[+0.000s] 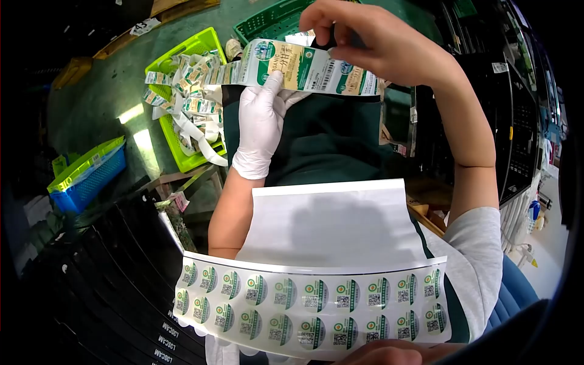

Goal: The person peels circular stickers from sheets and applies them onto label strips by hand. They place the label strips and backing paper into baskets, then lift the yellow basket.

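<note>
A strip of printed pouches or labels runs across the top middle, with green, cream and silver panels. My left hand, in a white glove, pinches its lower edge between thumb and fingers. Above the strip's right part is my right hand, bare, its fingers curled and its thumb apart from them near the strip; I make out nothing held there. A white sheet with two rows of round green stickers with square codes spans the bottom, its blank part lying over a dark green apron.
A lime green crate at the upper left holds a tangle of the strip. Behind the strip is a dark green crate. Blue and lime crates stand at left. Black crates fill the lower left. Skin shows at the bottom edge, source unclear.
</note>
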Demonstrator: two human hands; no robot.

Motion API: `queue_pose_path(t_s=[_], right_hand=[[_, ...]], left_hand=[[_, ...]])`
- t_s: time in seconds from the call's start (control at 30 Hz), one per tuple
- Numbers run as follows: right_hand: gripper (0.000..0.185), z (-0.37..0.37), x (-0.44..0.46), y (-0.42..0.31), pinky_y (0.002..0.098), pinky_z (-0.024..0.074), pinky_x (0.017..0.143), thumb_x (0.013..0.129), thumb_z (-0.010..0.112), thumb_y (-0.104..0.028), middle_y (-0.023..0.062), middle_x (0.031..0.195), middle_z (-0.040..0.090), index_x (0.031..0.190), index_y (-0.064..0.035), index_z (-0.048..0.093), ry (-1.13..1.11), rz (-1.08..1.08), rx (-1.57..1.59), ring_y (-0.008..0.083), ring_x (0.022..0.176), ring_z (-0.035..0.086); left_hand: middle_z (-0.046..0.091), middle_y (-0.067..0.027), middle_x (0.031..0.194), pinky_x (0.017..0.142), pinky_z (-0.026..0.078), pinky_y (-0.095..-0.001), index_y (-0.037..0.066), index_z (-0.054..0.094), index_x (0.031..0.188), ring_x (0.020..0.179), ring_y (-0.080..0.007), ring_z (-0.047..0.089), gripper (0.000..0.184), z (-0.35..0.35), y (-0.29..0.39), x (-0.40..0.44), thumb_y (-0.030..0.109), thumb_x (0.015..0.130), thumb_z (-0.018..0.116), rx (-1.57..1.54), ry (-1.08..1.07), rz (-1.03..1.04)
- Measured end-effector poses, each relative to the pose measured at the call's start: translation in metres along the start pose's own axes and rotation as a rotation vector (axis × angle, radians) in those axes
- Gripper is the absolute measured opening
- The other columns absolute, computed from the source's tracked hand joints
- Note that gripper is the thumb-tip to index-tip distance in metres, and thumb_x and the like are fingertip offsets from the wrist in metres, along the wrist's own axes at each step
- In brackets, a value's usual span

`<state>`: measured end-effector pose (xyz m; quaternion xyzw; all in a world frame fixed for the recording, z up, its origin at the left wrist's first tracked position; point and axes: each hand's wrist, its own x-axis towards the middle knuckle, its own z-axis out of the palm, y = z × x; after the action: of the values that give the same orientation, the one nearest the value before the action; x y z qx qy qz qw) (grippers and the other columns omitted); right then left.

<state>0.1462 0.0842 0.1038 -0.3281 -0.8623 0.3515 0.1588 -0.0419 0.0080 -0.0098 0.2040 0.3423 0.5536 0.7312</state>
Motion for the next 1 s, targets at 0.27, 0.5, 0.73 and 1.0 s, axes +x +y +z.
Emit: queue_pose_path(t_s=[0.27, 0.5, 0.73, 1.0], right_hand=[[0.039, 0.022, 0.006, 0.014, 0.0359, 0.0468, 0.065, 0.078, 0.054, 0.011, 0.0071, 0.098, 0.055, 0.113, -0.0059, 0.05, -0.094, -0.08, -0.263, 0.0237, 0.081, 0.059], [0.029, 0.018, 0.018, 0.016, 0.0386, 0.0492, 0.074, 0.081, 0.063, -0.003, 0.0157, 0.095, 0.059, 0.108, -0.0015, 0.05, 0.25, -0.162, -0.416, 0.032, 0.086, 0.061], [0.034, 0.024, 0.002, 0.036, 0.0346, 0.0545, 0.066, 0.087, 0.066, -0.028, 0.0153, 0.085, 0.068, 0.102, 0.0017, 0.063, -0.202, 0.161, -0.157, 0.0216, 0.072, 0.066], [0.027, 0.014, -0.043, 0.025, 0.0289, 0.0514, 0.069, 0.085, 0.067, -0.018, 0.0121, 0.089, 0.07, 0.104, 0.0017, 0.066, -0.406, 0.365, 0.325, 0.0176, 0.074, 0.066]], left_hand=[[0.058, -0.0188, 0.116, 0.088, 0.053, -0.0439, -0.005, 0.046, 0.123, 0.105, -0.0287, 0.062, 0.03, 0.004, 0.001, 0.0, 0.011, 0.097, 0.042, 0.05, 0.012, 0.013], [0.055, -0.0137, 0.124, 0.09, 0.052, -0.0406, 0.005, 0.039, 0.132, 0.109, -0.0263, 0.06, 0.035, -0.002, 0.003, 0.001, 0.012, 0.098, 0.043, 0.081, -0.039, 0.054], [0.057, -0.0129, 0.121, 0.092, 0.05, -0.0419, 0.004, 0.041, 0.132, 0.109, -0.0261, 0.06, 0.037, -0.012, 0.014, 0.003, 0.016, 0.097, 0.045, 0.111, 0.01, 0.051], [0.046, -0.0222, 0.135, 0.106, 0.036, -0.0482, -0.002, 0.04, 0.133, 0.125, -0.0337, 0.046, 0.052, -0.048, 0.081, 0.006, 0.036, 0.098, 0.044, -0.474, -0.189, 0.104]])
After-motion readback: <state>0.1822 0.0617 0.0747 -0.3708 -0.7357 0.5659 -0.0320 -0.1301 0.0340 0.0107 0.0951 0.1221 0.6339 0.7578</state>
